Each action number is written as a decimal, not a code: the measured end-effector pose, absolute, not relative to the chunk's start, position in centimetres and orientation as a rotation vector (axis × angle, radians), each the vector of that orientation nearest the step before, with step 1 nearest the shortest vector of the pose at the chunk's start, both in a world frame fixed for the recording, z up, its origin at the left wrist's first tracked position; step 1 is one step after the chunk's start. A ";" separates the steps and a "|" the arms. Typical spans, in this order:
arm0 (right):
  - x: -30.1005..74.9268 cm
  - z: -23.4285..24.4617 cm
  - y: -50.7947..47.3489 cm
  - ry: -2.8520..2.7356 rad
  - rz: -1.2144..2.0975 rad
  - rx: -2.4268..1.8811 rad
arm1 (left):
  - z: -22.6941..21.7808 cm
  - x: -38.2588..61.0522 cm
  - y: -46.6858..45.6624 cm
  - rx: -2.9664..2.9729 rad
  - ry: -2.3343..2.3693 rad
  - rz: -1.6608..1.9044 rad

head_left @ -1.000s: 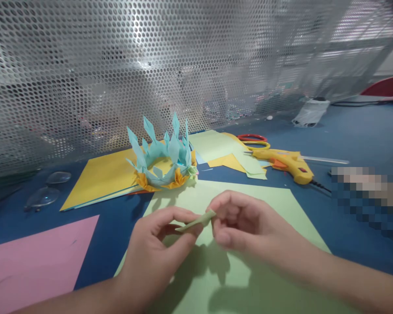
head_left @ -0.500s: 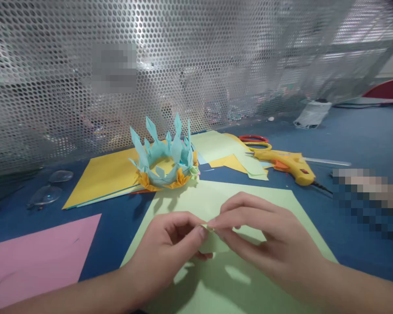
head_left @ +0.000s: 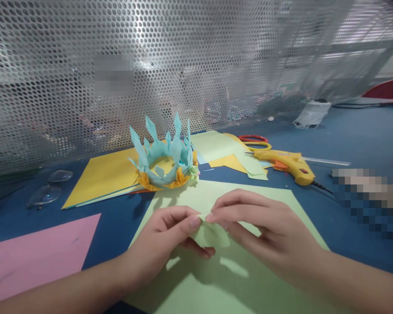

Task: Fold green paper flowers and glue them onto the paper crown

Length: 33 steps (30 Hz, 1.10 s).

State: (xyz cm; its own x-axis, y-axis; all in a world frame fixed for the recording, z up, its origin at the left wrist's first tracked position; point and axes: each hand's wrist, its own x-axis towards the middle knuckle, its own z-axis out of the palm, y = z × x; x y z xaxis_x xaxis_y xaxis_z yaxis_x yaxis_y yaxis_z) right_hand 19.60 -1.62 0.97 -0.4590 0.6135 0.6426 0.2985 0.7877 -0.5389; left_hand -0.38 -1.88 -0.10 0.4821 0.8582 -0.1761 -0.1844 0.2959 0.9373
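Note:
My left hand (head_left: 163, 244) and my right hand (head_left: 264, 231) meet over a large light green sheet (head_left: 235, 279) and together pinch a small folded piece of light green paper (head_left: 209, 235). The fingertips of both hands close on its top corner, and the left fingers also support it from below. Behind the hands stands a paper crown (head_left: 163, 159) of pale blue spikes with orange folds at its base, resting partly on a yellow sheet (head_left: 101, 176).
A pink sheet (head_left: 35, 253) lies at the left. A yellow glue gun (head_left: 288, 163), red and yellow scissors (head_left: 255, 140) and loose green and yellow paper pieces (head_left: 229, 155) lie at the back right. Clear domed pieces (head_left: 49, 192) sit far left. A perforated metal screen (head_left: 183, 65) bounds the blue table.
The small green piece went from an edge-on strip held above the sheet to an opened, flatter shape held lower, with both hands' fingertips brought together on its top corner.

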 end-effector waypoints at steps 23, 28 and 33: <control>19.5 0.8 -1.4 -2.078 0.592 -0.751 | 0.1 -0.4 -1.1 0.989 0.870 0.693; 19.4 0.7 -1.7 -2.083 0.641 -0.731 | 0.0 -0.5 -1.2 1.060 0.929 0.656; 19.3 0.8 -2.2 -2.058 0.872 -0.812 | 0.2 -0.3 -1.7 1.132 0.967 0.687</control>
State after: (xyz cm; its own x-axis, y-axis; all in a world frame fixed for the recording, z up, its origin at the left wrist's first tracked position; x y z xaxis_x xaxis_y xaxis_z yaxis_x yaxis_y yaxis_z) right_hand 19.33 -2.22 0.77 -0.5215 0.7626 0.3826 0.2557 0.5676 -0.7826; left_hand -0.28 -1.71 0.22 0.4404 0.8533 -0.2792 0.0169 0.3031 0.9528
